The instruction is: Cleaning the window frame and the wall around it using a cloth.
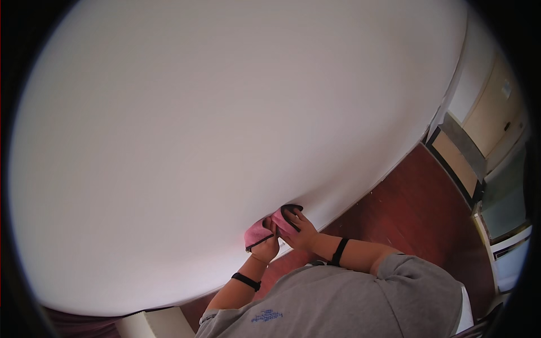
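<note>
A pink fabric piece with black edging (258,232) covers most of the fingers of my left hand (266,249). Against it, my right hand (305,236) grips a similar pink part with black trim (284,221), several fingers lying over its dark edge. Whether the two pink parts belong to one folded item or are two separate ones, I cannot tell. Both hands are close together, at or just in front of a broad white surface (203,126) that looks like a wall. A soft shadow falls on it above my right hand.
Reddish-brown floor (393,211) runs along the lower edge of the white surface. At the right stand a black-framed panel (454,162) and a pale door (496,105). A cream box-like object (158,324) and dark purple fabric (82,323) are at the lower left.
</note>
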### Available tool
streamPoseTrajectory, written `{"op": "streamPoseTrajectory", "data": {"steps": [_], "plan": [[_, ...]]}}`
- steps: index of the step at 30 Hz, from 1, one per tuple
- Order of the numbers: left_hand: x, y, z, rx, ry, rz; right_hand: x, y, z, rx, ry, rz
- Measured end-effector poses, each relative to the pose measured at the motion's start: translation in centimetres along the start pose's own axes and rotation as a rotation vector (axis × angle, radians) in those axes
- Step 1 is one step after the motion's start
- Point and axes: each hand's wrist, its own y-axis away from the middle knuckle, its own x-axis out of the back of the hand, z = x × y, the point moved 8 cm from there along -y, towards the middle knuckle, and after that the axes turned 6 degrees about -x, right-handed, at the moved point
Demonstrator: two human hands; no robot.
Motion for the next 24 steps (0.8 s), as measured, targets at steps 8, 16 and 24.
{"op": "streamPoseTrajectory", "data": {"steps": [8,16,24], "plan": [[-1.6,0.6,-0.5,0.095,0.075,-0.106,-0.6,0.7,1.2,-0.041,-0.005,0.051],[-6.6,3.0,-0.2,0.161,0.216,-0.125,-4.9,5.6,5.0,0.042,0.016,0.027],[-8.1,2.4,1.4,0.159,0.18,-0.055,-6.8,7.9,7.8,0.131,0.03,-0.045]]}}
